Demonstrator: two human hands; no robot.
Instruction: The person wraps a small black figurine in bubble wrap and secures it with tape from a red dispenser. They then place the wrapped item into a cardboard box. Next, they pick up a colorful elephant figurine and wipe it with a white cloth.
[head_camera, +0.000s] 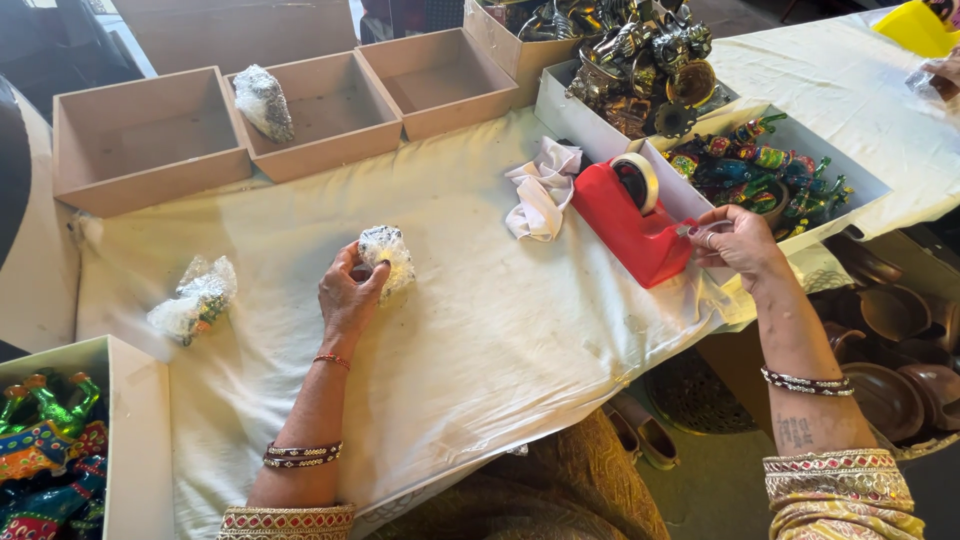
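L hand (350, 292) is pinning a wrapped bundle (386, 258) on the cloth (500, 320), mid-table, fingers curled round it. R hand (738, 240) is pinching the tape end at the red dispenser (628, 225), right of centre. Step, prob.: taping the wrap shut. Next move is calling for a clean tear w/o the strip folding, then bringing it across. Bundle is looking white, crinkly, lumpy, figure hidden inside. Another bundle (195, 298) is lying near left.
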